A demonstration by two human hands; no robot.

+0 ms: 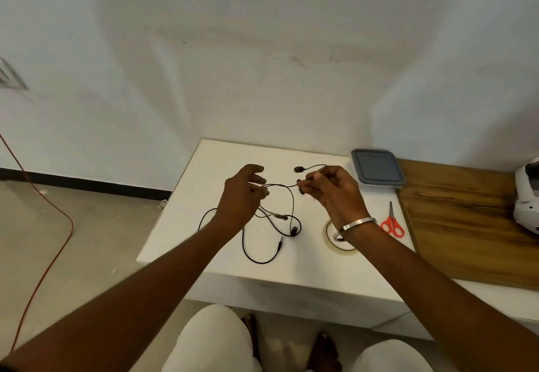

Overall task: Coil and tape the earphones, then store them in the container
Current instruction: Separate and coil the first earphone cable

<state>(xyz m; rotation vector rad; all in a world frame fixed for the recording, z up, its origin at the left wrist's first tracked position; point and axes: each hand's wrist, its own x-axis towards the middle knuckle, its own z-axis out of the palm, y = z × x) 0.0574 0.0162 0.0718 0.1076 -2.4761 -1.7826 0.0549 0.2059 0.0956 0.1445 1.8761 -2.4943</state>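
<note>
Two hands are up over the white bench [204, 225], both working the black earphones [272, 220]. Your left hand [242, 196] pinches the cable between its fingertips, the thumb and forefinger spread above it. Your right hand [329, 187] has its fingers curled round the cable near one earbud — a second earbud [298, 169] sticks out past the fingers toward the wall. A short run of cable is stretched between the two hands. The rest hangs down and lies in loose loops on the bench, uncoiled, with the jack plug [280, 241] at the near end and another dark bud [294, 230] beside it.

The container [377, 171] — clear body, grey lid on — sits at the far right corner of the bench, just beyond your right hand. The tape roll [331, 234] lies flat under your right wrist, partly hidden by it. Red-handled scissors [392, 224] lie closed just right of the tape, near the wooden board [466, 225]. A metal bangle [355, 224] rings your right wrist.
</note>
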